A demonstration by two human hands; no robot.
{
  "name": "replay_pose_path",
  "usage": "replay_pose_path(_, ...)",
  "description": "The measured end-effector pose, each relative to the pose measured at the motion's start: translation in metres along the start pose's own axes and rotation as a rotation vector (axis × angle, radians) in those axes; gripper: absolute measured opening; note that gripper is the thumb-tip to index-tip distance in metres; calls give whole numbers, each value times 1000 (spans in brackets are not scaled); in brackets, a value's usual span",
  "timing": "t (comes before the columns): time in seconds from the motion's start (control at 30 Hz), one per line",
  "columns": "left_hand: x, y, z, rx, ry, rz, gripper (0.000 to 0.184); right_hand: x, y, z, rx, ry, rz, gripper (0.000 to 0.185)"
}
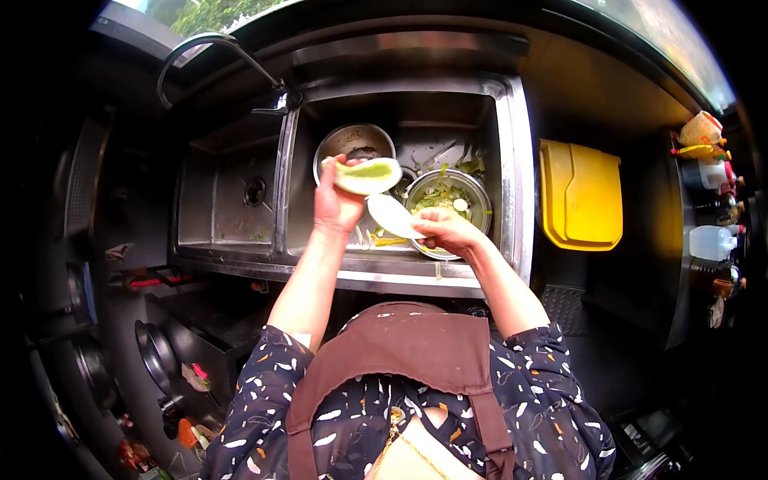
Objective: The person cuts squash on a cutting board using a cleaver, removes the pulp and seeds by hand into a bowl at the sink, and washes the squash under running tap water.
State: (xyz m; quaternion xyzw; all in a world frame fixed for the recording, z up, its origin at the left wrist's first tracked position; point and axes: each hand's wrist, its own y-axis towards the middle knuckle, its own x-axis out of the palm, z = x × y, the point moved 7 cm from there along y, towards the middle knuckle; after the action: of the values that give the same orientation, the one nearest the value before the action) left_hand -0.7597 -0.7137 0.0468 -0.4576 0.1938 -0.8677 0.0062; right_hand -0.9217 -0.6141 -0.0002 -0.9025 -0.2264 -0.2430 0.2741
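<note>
Over the right basin of the metal sink (512, 160), my left hand (338, 200) is closed around a pale green, hollowed vegetable piece (370, 176). My right hand (448, 230) grips the end of a smooth white piece (390, 216), which lies just below the green one. Whether the two pieces touch is hard to tell. Behind my left hand stands a metal bowl (352, 136) with something dark inside. Under my right hand is a second metal bowl (482, 196) holding green and pale scraps (442, 194).
A curved faucet (232, 40) rises behind the left basin (228, 192). Green scraps (472, 164) lie in the right basin. To the right are a yellow bin lid (582, 196) and a row of bottles (712, 242). Dark pans (156, 352) stand at the left.
</note>
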Motion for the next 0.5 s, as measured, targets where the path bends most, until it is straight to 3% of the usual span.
replay_pose_path(0.07, -18, 9, 17, 12, 47, 35, 22, -10, -7, 2, -23, 12, 108, 14)
replay_pose_path(0.17, -22, -4, 5, -176, 315, 21, 18, -18, -10, -2, -52, 76, 254, 12)
replay_pose_path(0.23, -27, -17, -23, -311, 328, 87, 15, -20, -7, -8, -131, 171, 347, 14)
replay_pose_path(0.37, -31, -25, -65, -486, 230, 162, 32, -6, 1, -6, -139, 186, 353, 15)
replay_pose_path(0.5, -6, -24, -77, -579, 164, -68, 54, 7, -1, -10, -113, 1, 325, 18)
